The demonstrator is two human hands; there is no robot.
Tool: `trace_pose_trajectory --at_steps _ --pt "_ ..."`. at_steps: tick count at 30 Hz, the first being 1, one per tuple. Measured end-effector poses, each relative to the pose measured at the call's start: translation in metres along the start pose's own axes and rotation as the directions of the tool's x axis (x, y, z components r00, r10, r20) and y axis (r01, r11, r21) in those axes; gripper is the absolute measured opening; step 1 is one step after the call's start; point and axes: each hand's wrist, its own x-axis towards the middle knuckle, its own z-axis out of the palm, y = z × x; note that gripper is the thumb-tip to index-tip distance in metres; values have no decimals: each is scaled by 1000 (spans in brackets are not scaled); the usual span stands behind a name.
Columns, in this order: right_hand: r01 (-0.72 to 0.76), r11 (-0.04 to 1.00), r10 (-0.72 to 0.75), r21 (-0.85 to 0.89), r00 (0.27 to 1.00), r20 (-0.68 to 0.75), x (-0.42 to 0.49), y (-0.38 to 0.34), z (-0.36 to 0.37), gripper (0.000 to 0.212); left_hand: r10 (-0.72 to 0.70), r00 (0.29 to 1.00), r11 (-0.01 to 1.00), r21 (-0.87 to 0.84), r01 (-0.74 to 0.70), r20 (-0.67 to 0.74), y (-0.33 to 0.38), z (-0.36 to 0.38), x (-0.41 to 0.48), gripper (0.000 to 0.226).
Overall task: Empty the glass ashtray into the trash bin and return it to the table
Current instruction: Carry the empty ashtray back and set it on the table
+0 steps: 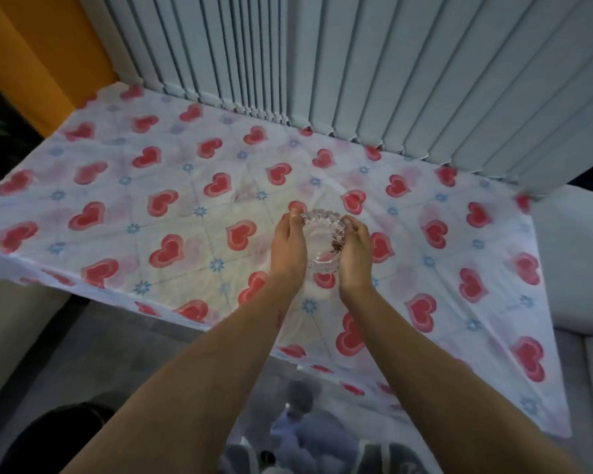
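Head camera is looking down over two bare forearms reaching forward to the middle of a bench (pixel 83 186) that is wearing a white cloth printed with red hearts and small blue flowers. Both hands are cupping a clear cut-glass ashtray (pixel 322 239) between them. The left hand (pixel 287 249) is pressing against the ashtray's left side, fingers curled partway around the wall with the thumb tip resting on the far rim. The right hand (pixel 356 254) is mirroring it on the right side, fingers bent around the wall and the thumb lying over the rim. The two hands are held apart only by the ashtray itself. Whether the ashtray is sitting on the cloth or being held just above it cannot be told. A small clump of dark brownish debris (pixel 336 247) is lying inside the bowl, near the right hand. Grey vertical blinds (pixel 391 63) are hanging behind the far edge of the bench, and an orange wall (pixel 48 46) is showing at the upper left.
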Motion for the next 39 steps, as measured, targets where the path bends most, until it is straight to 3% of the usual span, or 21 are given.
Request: trace_pose_trajectory --at_steps 5,15,21,24,30,32,34,36,39 --pt "-21 997 22 -79 1000 6 43 14 -1 27 -98 994 993 65 96 38 -11 23 31 68" --pt "71 951 -88 -301 995 -43 106 35 11 44 -101 995 978 183 97 10 -27 60 96 54" --pt "128 784 -196 -607 979 -47 121 46 13 65 -55 999 963 264 53 0 -38 71 112 45" --pt "166 639 -233 -751 972 17 124 56 10 76 4 1000 944 329 1 -12 -40 73 113 43" --pt "188 552 -246 -813 968 56 122 57 5 73 52 998 918 392 -55 19 -41 70 110 43" --pt "228 521 -248 -823 963 110 122 58 -1 71 59 994 884 458 -94 89 -44 64 111 47" --pt "262 585 -243 -768 960 143 120 56 -9 61 91 980 822 543 -173 175 -48 56 113 51" --pt "300 639 -265 -708 950 164 116 53 -19 58 166 950 725 621 -298 263 -51 45 117 57" --pt "334 611 -292 -718 938 187 102 54 -32 62 245 881 535 701 -471 405 -57 25 117 72"
